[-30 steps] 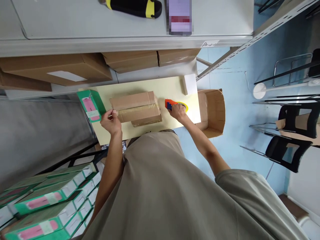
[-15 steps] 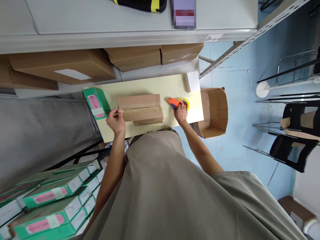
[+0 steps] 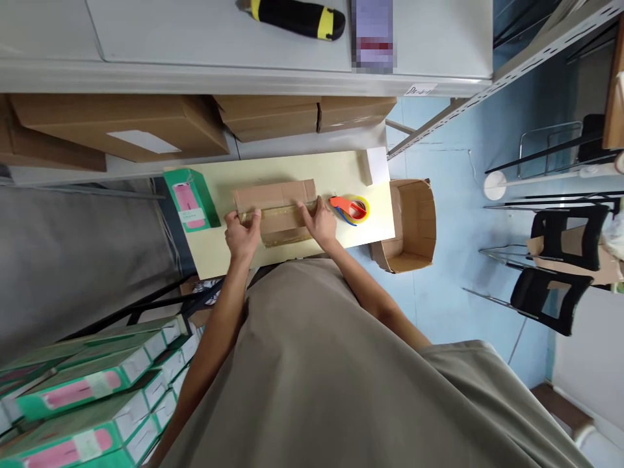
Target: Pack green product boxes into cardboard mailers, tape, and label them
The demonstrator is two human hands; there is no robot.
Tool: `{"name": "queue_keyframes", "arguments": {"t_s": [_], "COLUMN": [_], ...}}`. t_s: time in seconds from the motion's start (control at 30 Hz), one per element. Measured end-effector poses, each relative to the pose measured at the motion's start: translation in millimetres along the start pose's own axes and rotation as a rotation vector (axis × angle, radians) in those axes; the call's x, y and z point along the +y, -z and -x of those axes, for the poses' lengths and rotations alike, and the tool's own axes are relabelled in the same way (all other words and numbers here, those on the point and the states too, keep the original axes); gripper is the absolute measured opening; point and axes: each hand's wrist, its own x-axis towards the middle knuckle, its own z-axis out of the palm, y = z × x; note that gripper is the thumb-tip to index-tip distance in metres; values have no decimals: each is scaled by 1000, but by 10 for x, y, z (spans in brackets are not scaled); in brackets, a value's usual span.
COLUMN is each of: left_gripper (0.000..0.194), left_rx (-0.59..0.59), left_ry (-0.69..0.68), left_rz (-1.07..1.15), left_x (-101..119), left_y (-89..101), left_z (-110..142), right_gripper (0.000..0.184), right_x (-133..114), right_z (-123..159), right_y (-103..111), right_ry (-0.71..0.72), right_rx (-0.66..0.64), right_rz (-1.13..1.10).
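Observation:
A long cardboard box [image 3: 280,221] lies on the pale yellow table [image 3: 219,257], with a strip of shiny tape along its top. My left hand [image 3: 242,237] grips its left end, thumb on top and the other fingers at the end face. At the right end my right hand [image 3: 319,224] holds the box, thumb over the taped seam. Just right of that hand, apart from it, rests an orange tape dispenser [image 3: 342,204] with a yellow roll of tape. A green box [image 3: 197,198] with a pink picture stands left of my left hand.
A small white box [image 3: 376,166] sits at the table's back right corner. An open carton [image 3: 416,227] is on the floor to the right. Shelving [image 3: 292,79] with brown cartons runs behind. Green boxes [image 3: 97,383] are stacked at lower left; black chairs [image 3: 550,292] stand right.
My right hand has let go of the tape dispenser and moved left onto the box's right end. My left hand has shifted from a pinch at the box's left edge to a grip over that end.

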Motion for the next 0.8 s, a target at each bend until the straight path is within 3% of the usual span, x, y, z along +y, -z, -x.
{"name": "queue_keyframes", "arguments": {"t_s": [0.1,0.17,0.27,0.43,0.53,0.7,0.8], "left_gripper": [49,40,33,22,19,41,42], "left_rx": [49,-5,-91,-95,-133,-267,-295], "left_ry": [86,84,-19,-205,-147,59,90], "left_rz": [-45,-54,-21,99,160,203,220], "left_x": [24,47,64,5,-146,-538,-701], "left_y": [-58,-17,183,499,464,285,278], "left_z": [-63,-110,-140,-33,70,175,73], "right_gripper": [73,70,68,71,68,56,64], "right_x": [32,47,33,121,302,595,654], "right_z": [-60,-63,1,165,200,169,59], "right_y": [43,131,334,557,383,-183,-324], "right_ry": [-3,20,91,185,200,61,15], "right_rx": [-35,-60,-34,149,87,-155,-150], "right_rz": [-16,-28,-32,46,-121,-528,-588]}}
